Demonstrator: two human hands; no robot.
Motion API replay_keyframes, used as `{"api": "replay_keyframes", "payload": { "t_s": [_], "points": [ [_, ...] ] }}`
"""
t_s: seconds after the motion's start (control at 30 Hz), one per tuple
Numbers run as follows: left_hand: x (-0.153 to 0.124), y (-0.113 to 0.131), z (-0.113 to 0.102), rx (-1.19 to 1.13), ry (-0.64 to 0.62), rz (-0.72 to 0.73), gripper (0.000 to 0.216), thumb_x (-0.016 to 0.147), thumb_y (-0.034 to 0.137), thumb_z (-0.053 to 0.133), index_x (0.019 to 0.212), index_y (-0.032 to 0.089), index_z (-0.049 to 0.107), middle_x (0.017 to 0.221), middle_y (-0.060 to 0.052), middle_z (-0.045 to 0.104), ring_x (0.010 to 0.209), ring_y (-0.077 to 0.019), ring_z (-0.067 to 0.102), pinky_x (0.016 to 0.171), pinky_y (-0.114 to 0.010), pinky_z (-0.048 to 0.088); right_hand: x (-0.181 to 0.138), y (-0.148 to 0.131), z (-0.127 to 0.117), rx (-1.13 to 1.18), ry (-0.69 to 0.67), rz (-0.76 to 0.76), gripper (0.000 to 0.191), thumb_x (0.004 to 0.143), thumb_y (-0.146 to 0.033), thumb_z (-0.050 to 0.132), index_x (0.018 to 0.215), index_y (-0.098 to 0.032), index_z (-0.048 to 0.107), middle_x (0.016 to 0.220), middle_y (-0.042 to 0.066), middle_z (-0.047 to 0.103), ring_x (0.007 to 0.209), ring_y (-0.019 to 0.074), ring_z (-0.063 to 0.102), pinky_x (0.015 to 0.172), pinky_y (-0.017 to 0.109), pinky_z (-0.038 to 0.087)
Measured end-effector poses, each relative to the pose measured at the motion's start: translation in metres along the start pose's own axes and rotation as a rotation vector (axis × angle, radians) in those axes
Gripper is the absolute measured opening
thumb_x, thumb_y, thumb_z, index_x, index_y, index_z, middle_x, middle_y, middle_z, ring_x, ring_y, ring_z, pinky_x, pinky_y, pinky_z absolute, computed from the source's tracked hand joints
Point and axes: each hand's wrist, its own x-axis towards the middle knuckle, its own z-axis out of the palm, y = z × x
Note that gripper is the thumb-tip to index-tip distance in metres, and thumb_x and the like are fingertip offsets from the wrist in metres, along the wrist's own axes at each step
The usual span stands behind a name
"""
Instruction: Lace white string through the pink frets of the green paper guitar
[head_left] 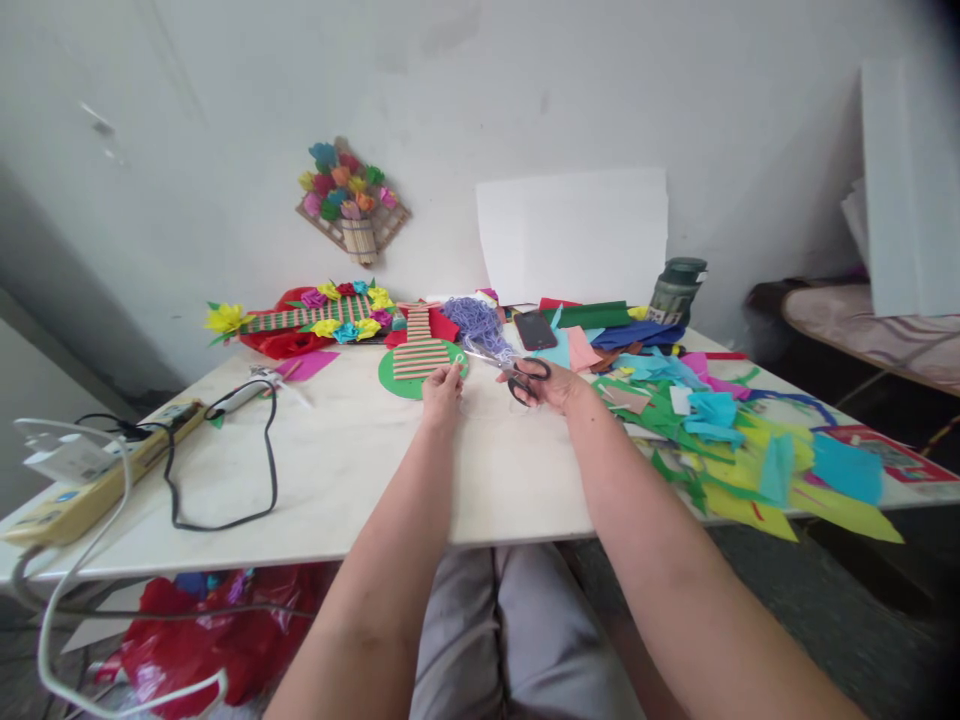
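- While the left hand [442,388] sits at the near-right edge of the green disc [396,380], the right hand [553,386] holds the scissors [519,376] just beside it.
- Left fingers [452,372]: narrow, drawn into a pinch right at the disc's rim. Can't tell what, if anything, is between them, too small.
- Right fingers: through the black scissor handles, closed around them. Blades point left toward the left hand, tips near the disc edge; blade opening not readable.
- Disc lies flat on the bench [360,470], mid-bench, far side from the person. A stack of striped sticks [420,350] lies on top of it.
- Behind the hands: purple yarn tangle [480,322], dark phone [535,330] lying flat beside it.
- Right of the right hand: big spread of coloured paper scraps [720,430] reaching the bench's right edge. Dark jar [677,290] stands upright at the back.
- Left part of bench: flower garland [315,318] at the back, black cable [266,470] looping over the surface, power strip [97,480] at the left edge.
- Wall: white sheet [574,235] leaning, paper-flower piece [352,200] hung up.
- Under the bench, left: red bag [217,640].
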Motion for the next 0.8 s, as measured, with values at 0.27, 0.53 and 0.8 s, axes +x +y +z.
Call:
{"api": "replay_keyframes", "payload": {
  "t_s": [0.27, 0.53, 0.8],
  "points": [
    [0.0009, -0.0002, -0.0007, 0.014, 0.012, 0.002, 0.033, 0.064, 0.043, 0.065, 0.06, 0.016, 0.047, 0.045, 0.007, 0.036, 0.038, -0.0033, 0.024, 0.038, -0.02, 0.013, 0.001, 0.0001, -0.0007, 0.023, -0.05, 0.032, 0.045, 0.073, -0.051, 0.051, 0.092, -0.01, 0.059, 0.049, -0.001, 0.052, 0.036, 0.0083, 0.041, 0.035, 0.021, 0.023],
    [0.0009, -0.0001, -0.0004, 0.02, 0.02, 0.018, 0.033, 0.065, 0.042, 0.065, 0.058, 0.016, 0.045, 0.045, 0.006, 0.035, 0.038, -0.0033, 0.024, 0.038, -0.02, 0.013, 0.0008, -0.0022, 0.0005, 0.012, -0.083, 0.061, 0.044, 0.074, -0.048, 0.049, 0.093, -0.01, 0.058, 0.047, -0.001, 0.052, 0.034, 0.0086, 0.04, 0.036, 0.021, 0.025],
    [0.0017, -0.001, -0.0003, 0.049, 0.015, 0.029, 0.033, 0.066, 0.041, 0.065, 0.056, 0.016, 0.046, 0.043, 0.007, 0.033, 0.037, -0.0034, 0.024, 0.037, -0.02, 0.014, 0.0011, -0.0007, 0.0006, 0.019, -0.093, 0.046, 0.042, 0.074, -0.047, 0.05, 0.093, -0.011, 0.058, 0.048, -0.001, 0.053, 0.034, 0.009, 0.04, 0.035, 0.022, 0.026]
  ]
}}
